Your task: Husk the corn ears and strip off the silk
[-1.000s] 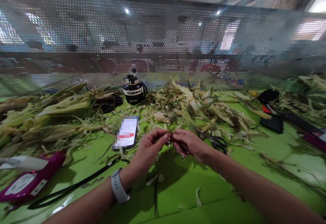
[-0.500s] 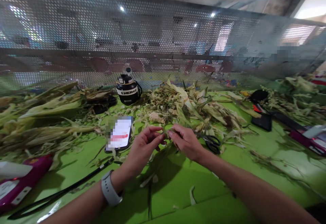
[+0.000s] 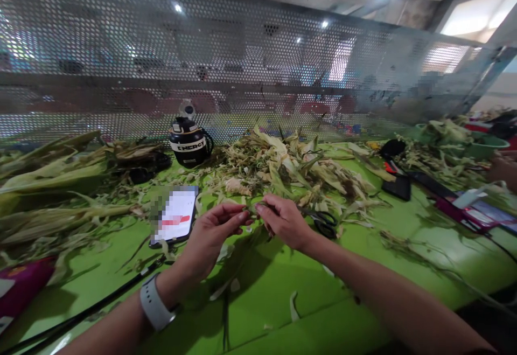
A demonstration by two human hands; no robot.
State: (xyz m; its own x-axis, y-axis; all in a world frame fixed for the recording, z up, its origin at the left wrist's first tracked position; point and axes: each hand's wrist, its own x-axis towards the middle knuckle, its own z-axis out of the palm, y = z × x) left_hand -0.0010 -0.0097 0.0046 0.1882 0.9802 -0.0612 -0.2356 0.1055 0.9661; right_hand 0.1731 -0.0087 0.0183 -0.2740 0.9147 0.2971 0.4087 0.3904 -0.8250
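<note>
Above the green tabletop (image 3: 266,304), my left hand (image 3: 216,234) and my right hand (image 3: 285,223) come close together, fingertips pinched. Between them is a thin green plant strand (image 3: 251,212), small and partly hidden by the fingers. A pale wristband is on my left wrist. Black-handled scissors (image 3: 325,224) lie just past my right hand, their blades partly covered by plant scraps. Left of my left hand rests a phone (image 3: 175,217) with its screen lit. Behind the hands is a heap of dry leaves and husk strips (image 3: 283,158).
A dark bottle (image 3: 189,147) stands behind the phone. Long husk leaves (image 3: 60,174) spread over the left side. A maroon device (image 3: 464,212), a black object (image 3: 397,187) and a green basin (image 3: 490,144) are at right. A perforated metal screen (image 3: 242,64) backs the table.
The view has turned slightly right, so everything sits further left in the picture. The hands keep their pinch, and the fingertips remain close together.
</note>
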